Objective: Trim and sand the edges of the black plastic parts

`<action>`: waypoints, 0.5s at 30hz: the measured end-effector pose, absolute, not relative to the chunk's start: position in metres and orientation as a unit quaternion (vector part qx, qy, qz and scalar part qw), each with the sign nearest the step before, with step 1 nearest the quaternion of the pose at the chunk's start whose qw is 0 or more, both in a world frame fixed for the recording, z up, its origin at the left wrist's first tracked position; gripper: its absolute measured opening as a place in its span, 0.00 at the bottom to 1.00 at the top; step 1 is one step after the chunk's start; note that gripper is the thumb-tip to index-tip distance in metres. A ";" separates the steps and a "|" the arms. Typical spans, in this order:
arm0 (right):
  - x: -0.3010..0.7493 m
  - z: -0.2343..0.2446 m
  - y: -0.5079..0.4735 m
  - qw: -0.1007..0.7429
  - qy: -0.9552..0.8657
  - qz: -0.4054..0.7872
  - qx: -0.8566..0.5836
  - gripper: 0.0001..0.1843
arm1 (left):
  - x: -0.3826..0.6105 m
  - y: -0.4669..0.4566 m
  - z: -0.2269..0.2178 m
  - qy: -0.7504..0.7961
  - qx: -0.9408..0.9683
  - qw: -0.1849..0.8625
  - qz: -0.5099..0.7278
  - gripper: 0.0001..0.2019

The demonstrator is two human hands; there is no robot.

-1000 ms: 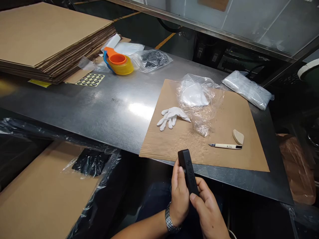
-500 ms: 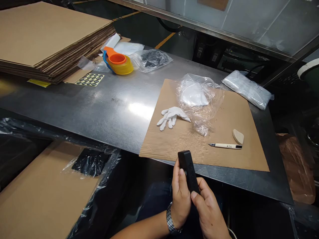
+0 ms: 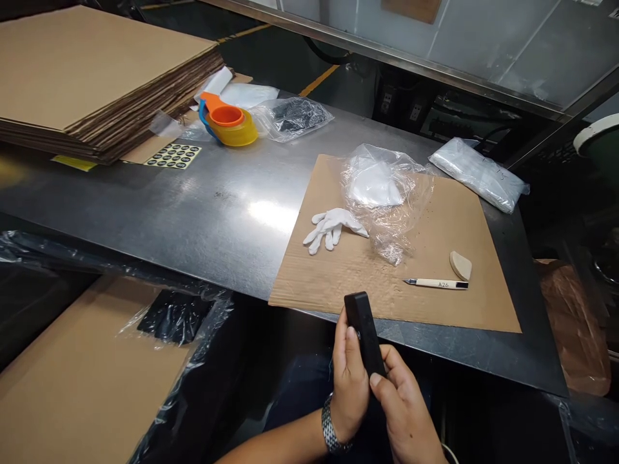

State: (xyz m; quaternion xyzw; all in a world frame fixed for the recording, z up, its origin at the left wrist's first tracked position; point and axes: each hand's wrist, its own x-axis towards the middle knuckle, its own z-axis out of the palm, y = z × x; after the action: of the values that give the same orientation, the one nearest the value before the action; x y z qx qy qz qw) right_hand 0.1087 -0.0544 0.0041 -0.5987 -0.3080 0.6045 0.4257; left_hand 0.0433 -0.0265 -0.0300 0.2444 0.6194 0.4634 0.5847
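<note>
Steel workbench (image 3: 193, 212) under overhead light, dark floor beyond.

Both hands are below the bench's near edge, in front of the body. Left hand (image 3: 349, 380), watch at the wrist, is curled round a slim black bar-shaped device (image 3: 365, 334), thumb lying on its face. Right hand (image 3: 403, 409) is closed on the lower end, thumb on the front.

Judgement: keep the two-hand grip, thumbs clear of any face being checked, and hold the bar over the cardboard sheet (image 3: 435, 303) in case it slips.

On the sheet: white glove (image 3: 331, 227), crumpled clear bag (image 3: 387, 193), craft knife (image 3: 438, 283) with its blade pointing left, beige wedge (image 3: 460, 265).

Farther off: tape dispenser (image 3: 229, 122), sticker sheet (image 3: 173, 156), cardboard stack (image 3: 97, 71).
</note>
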 end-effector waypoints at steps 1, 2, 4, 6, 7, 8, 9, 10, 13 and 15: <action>0.109 0.004 -0.054 0.428 -0.307 0.605 -0.597 0.09 | 0.043 -0.026 -0.030 0.620 0.245 0.584 0.463 0.28; 0.108 0.004 -0.054 0.428 -0.305 0.605 -0.597 0.09 | 0.043 -0.026 -0.030 0.621 0.249 0.582 0.463 0.27; 0.108 0.003 -0.054 0.427 -0.305 0.605 -0.599 0.10 | 0.043 -0.026 -0.030 0.621 0.261 0.574 0.465 0.28; 0.108 0.002 -0.054 0.423 -0.310 0.606 -0.599 0.10 | 0.043 -0.027 -0.028 0.618 0.276 0.566 0.470 0.29; 0.107 0.002 -0.054 0.422 -0.312 0.605 -0.599 0.11 | 0.043 -0.027 -0.028 0.616 0.281 0.564 0.472 0.29; 0.107 0.002 -0.054 0.422 -0.313 0.603 -0.600 0.11 | 0.042 -0.027 -0.027 0.615 0.283 0.564 0.473 0.30; 0.106 0.002 -0.053 0.424 -0.313 0.600 -0.601 0.11 | 0.042 -0.027 -0.027 0.615 0.281 0.567 0.471 0.30; 0.106 0.003 -0.053 0.427 -0.310 0.599 -0.603 0.11 | 0.042 -0.026 -0.026 0.616 0.273 0.573 0.467 0.29; 0.106 0.007 -0.051 0.433 -0.302 0.601 -0.600 0.14 | 0.041 -0.023 -0.026 0.609 0.231 0.598 0.467 0.26; 0.108 0.009 -0.049 0.434 -0.306 0.601 -0.597 0.17 | 0.040 -0.020 -0.026 0.589 0.203 0.628 0.467 0.23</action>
State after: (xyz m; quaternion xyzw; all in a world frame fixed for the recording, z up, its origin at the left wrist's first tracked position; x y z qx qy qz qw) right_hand 0.1076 -0.0486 0.0095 -0.5973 -0.3057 0.6013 0.4339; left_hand 0.0404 -0.0198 -0.0256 0.2028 0.5887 0.4674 0.6276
